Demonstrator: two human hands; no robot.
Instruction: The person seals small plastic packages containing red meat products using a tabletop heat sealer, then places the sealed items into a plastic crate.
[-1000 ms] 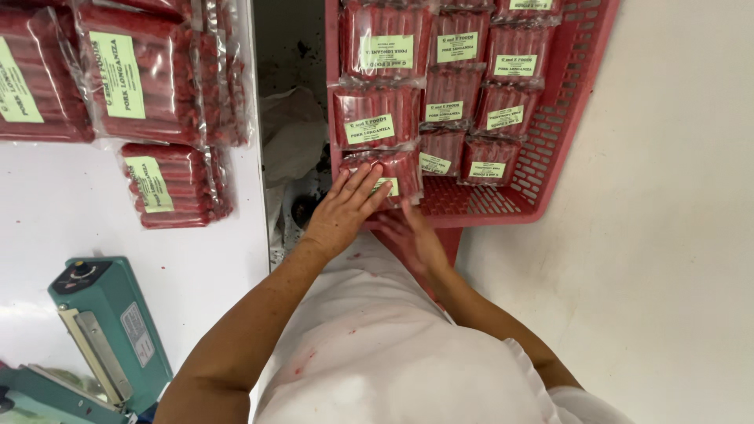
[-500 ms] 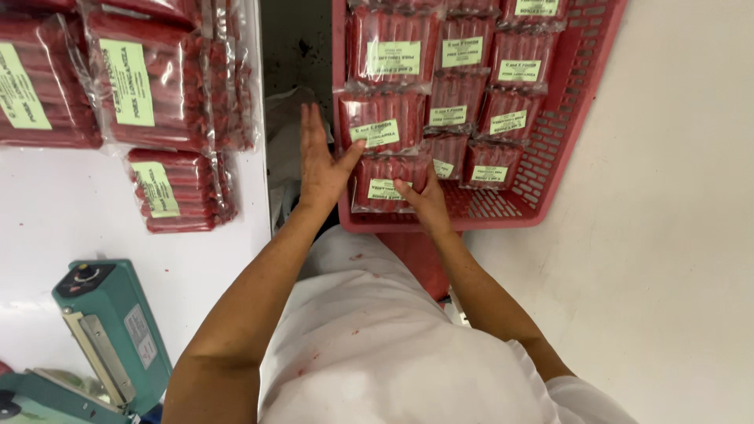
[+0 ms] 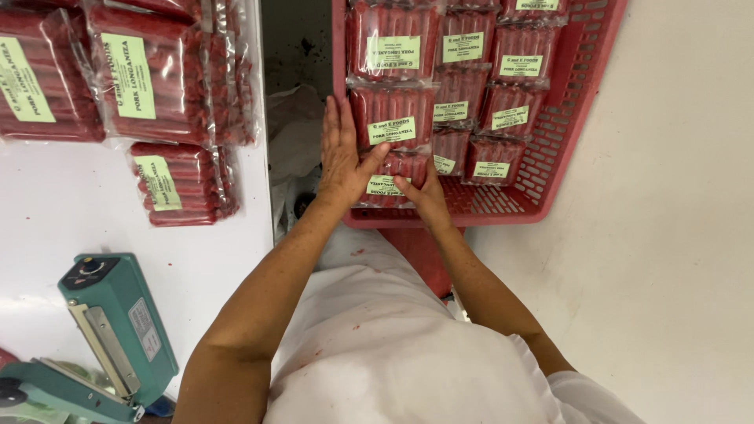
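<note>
We observe both hands working at the near left corner of a red plastic crate that holds rows of clear-wrapped red sausage packs, each with a pale green label.

Left hand: fingers extended and held together, palm flat against the left edge of the nearest sausage pack. The fingertips reach up alongside the pack above it, next to the crate's left wall. The thumb lies across the front of the nearest pack. The hand is spread flat, not curled around anything.

Right hand: positioned at the near right side of the same pack, fingers loosely bent and pressing on its wrapper. The thumb points toward the label. We cannot tell whether the fingers pass underneath the pack.

The nearest sausage pack sits in the crate's near left corner, between the two hands, touching the pack above it.

On the white worktop to the left, further sausage packs lie stacked near its far edge. A teal heat sealer stands at its near edge.
</note>
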